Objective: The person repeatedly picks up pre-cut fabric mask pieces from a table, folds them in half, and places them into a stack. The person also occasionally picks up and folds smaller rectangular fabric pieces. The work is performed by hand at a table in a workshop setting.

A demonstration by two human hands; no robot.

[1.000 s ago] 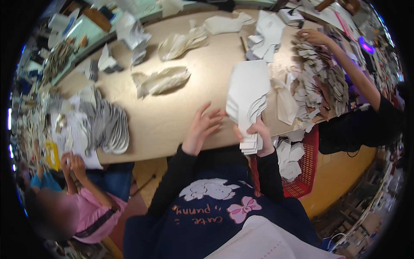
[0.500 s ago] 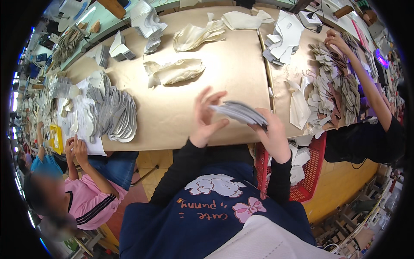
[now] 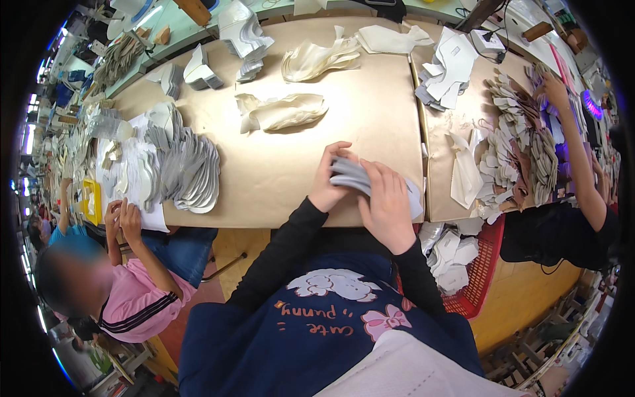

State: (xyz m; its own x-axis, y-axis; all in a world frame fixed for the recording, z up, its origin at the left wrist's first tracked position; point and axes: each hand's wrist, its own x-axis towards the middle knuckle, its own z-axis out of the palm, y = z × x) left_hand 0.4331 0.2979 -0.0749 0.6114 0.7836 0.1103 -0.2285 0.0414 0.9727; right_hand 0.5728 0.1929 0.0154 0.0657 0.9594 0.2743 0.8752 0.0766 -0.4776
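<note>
While both hands work over the near edge of the table (image 3: 264, 178), the stack of grey-white pieces (image 3: 349, 175) sits between them, bent into a curve. The left hand (image 3: 333, 180) has its fingers partly closed around the left end; the right hand (image 3: 387, 204) lays its fingers, bent and close together, over the right part, though their undersides are hidden. The stack looks light and bendable, each layer thin, probably firmer together than singly; the loose layers seem likely to slide and fan, so a grip across the full thickness at both ends should suit best. To the right, a red basket (image 3: 487, 263) holds jumbled white pieces (image 3: 454, 257); at far left, a yellow tray (image 3: 98, 204) contains something pale, too small to make out.
</note>
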